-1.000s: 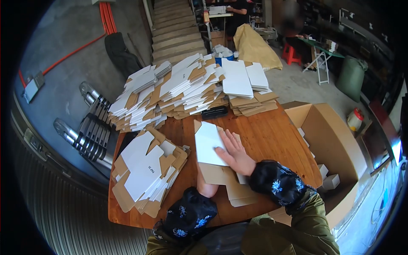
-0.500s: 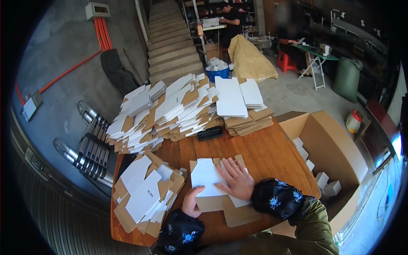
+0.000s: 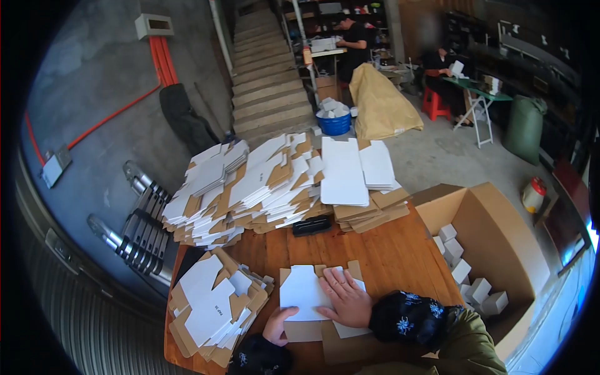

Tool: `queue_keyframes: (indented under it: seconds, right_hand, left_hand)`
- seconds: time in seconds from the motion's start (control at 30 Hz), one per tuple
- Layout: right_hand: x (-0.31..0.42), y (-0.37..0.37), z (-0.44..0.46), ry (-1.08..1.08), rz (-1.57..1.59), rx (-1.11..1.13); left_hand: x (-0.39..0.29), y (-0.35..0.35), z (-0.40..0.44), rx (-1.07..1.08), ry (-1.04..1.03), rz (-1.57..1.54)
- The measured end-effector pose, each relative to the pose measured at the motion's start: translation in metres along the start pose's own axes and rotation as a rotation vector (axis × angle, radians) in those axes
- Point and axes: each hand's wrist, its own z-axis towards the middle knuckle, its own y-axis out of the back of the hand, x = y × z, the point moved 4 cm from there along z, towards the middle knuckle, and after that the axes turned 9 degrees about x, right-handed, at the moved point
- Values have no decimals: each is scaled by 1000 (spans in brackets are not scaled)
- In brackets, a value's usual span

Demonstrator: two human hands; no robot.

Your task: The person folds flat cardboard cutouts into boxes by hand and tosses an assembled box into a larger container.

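Observation:
A flat white and brown cardboard box blank (image 3: 303, 294) lies on the wooden table in front of me, over further brown card. My right hand (image 3: 347, 300) is laid flat on its right part, fingers spread. At its lower left edge, my left hand (image 3: 277, 325) has its thumb on top, the other fingers curled and partly hidden. To the left sits a loose pile of box blanks (image 3: 209, 300), the top one printed.
Large stacks of flat blanks (image 3: 259, 178) cover the table's far side, with a black case (image 3: 312, 225) before them. A big carton (image 3: 506, 244) holding small white boxes (image 3: 479, 290) stands at the right. Two people work farther back. A ladder (image 3: 140, 234) leans at the left.
The view has tilted up, so the table sits lower in it. Both hands keep nearly the same place on the blank.

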Motion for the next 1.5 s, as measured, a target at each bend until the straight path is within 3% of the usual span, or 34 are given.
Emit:
queue_keyframes:
  seconds: [0.2,0.3,0.37,0.43,0.47,0.53,0.6,0.67,0.77,0.87,1.1,1.5]
  right_hand:
    - [0,6,3,-5,-3,80]
    - [-5,10,8,1,-31,55]
    - [-12,16,8,-17,-58,39]
    - [-27,16,6,-113,-86,57]
    - [-35,13,2,-183,-53,30]
    - [-48,16,-2,-255,104,26]
    - [-52,22,-2,-274,184,27]
    - [-49,20,-2,-282,329,36]
    - [-39,25,-2,-319,466,-1]
    - [-33,30,-3,-432,738,-18]
    - [-34,23,-5,-345,1182,-168]
    - [-27,28,-3,-416,1265,-160]
  left_hand:
    - [1,0,-2,-61,45,-118]
    - [-14,-1,-17,130,-720,1217]
    - [-9,5,-18,92,-617,1136]
    - [-13,5,-17,81,-663,1223]
    - [-9,7,-13,63,-480,653]
    - [-23,-1,-21,14,-674,1142]
    - [-16,0,-14,18,-458,476]
    - [-21,-1,-17,-19,-669,1152]
    - [-10,-1,-9,10,-289,143]
    - [-14,-13,-9,-59,-149,-125]
    - [-14,-18,-9,-15,-169,-105]
    - [-12,-15,-5,-9,-181,-73]
